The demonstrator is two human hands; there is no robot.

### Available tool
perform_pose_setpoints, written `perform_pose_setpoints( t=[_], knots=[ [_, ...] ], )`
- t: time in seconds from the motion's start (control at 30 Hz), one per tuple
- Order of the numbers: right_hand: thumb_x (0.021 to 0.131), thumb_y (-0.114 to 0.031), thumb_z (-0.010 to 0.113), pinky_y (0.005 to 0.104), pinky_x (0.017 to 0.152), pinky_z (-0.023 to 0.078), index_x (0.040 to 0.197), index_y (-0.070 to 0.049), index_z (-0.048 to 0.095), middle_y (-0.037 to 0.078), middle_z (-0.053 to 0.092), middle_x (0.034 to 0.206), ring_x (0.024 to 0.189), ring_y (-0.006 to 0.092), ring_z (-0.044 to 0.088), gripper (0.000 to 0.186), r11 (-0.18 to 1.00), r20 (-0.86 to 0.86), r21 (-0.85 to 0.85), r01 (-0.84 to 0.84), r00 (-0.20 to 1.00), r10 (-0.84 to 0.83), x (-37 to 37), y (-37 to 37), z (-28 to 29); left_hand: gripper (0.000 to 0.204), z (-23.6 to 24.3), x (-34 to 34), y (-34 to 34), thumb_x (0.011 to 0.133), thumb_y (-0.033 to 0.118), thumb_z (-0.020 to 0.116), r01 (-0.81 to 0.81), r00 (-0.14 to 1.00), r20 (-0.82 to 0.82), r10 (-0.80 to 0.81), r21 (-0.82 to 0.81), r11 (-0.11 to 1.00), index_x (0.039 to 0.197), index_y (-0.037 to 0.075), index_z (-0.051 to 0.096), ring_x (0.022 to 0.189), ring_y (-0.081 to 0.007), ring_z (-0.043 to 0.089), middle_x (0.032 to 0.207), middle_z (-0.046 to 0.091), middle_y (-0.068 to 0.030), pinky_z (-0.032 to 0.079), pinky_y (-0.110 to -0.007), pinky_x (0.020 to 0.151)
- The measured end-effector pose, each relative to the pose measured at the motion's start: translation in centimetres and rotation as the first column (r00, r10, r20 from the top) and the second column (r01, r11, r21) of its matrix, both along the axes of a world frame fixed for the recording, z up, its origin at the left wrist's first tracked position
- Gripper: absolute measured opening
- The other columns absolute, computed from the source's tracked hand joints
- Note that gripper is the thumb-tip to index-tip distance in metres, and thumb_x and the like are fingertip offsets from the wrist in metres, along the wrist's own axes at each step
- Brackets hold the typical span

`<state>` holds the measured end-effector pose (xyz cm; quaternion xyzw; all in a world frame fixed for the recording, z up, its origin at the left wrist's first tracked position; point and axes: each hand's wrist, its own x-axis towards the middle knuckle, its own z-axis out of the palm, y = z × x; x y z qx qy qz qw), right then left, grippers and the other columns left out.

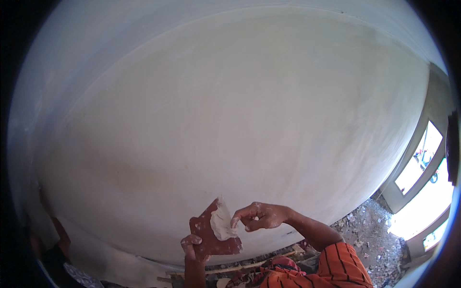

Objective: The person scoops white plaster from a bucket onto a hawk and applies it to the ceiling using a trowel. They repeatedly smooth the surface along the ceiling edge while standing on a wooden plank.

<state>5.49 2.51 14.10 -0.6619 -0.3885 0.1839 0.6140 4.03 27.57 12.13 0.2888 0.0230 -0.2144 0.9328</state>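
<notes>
My left hand point(190, 246) grips a reddish-brown flat putty board point(206, 235) by its lower left edge, thumb on the face. A thick white smear of putty point(222, 223) covers the board's upper right part. My right hand point(261, 217) is at the putty from the right, its index finger bent down to the smear's edge. The thumb stands a little apart from that finger, and the other fingers curl under; I see no tool in this hand. Behind the board rises a broad pale wall point(240, 120), with uneven greyish and beige patches.
At the lower left another person's arm point(60, 235) and dark clothing stand close to the wall. Debris-strewn ground point(370, 235) lies at the lower right, beside a bright doorway point(422, 206) with a window opening. Thin strips point(245, 266) lie along the wall's foot.
</notes>
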Motion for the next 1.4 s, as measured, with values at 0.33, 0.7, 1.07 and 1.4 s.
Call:
perform_pose_setpoints(
  t=[0.33, 0.7, 1.07, 1.4],
  knots=[
    [0.073, 0.002, 0.049, 0.0234, 0.061, 0.036, 0.096, -0.003, 0.057, -0.003, 0.051, 0.074, 0.064, 0.0055, 0.042, 0.025, 0.981, -0.049, 0.169, -0.096, 0.993, 0.105, -0.2, -2.3, 3.1, 0.065, 0.5, -2.1, -0.1, 0.059, 0.01, 0.046, 0.0, 0.978, 0.21, 0.02, -0.095, 0.995, 0.121, -0.008, 0.04, 0.103, -0.0365, 0.053, 0.118, 0.049, -0.0241, 0.051, -0.044, 0.085],
    [0.076, -0.006, 0.051, 0.0306, 0.052, 0.039, 0.114, -0.005, 0.047, 0.004, 0.048, 0.056, 0.051, 0.0154, 0.048, 0.038, 0.724, 0.447, 0.54, 0.429, 0.583, -0.678, 3.5, 0.1, 19.2, 0.065, -3.0, -1.8, 3.2, 0.06, 0.008, 0.048, -0.072, 0.985, 0.145, 0.089, -0.12, 0.99, 0.122, -0.006, 0.04, 0.101, -0.0334, 0.054, 0.115, 0.051, -0.0217, 0.051, -0.045, 0.082],
    [0.071, -0.015, 0.052, 0.0445, 0.053, 0.045, 0.127, 0.015, 0.021, 0.017, 0.057, 0.057, 0.055, 0.0347, 0.058, 0.071, 0.199, 0.268, 0.745, 0.636, -0.013, -0.963, 7.6, -3.4, 28.0, 0.079, 2.7, -5.0, -1.5, 0.056, 0.006, 0.049, -0.365, 0.9, 0.236, 0.367, -0.055, 0.929, 0.132, -0.001, 0.03, 0.112, -0.0335, 0.047, 0.123, 0.046, -0.0198, 0.043, -0.042, 0.093],
    [0.076, -0.022, 0.048, 0.0436, 0.068, 0.047, 0.126, 0.021, 0.016, 0.023, 0.061, 0.068, 0.068, 0.0393, 0.06, 0.073, 0.218, 0.355, 0.662, 0.717, -0.044, -0.934, 5.3, -3.3, 30.6, 0.064, 4.0, -3.4, -1.8, 0.061, 0.008, 0.048, -0.266, 0.916, 0.281, 0.287, -0.11, 0.958, 0.124, -0.002, 0.04, 0.097, -0.0365, 0.051, 0.114, 0.049, -0.0217, 0.055, -0.042, 0.069]
  ],
)
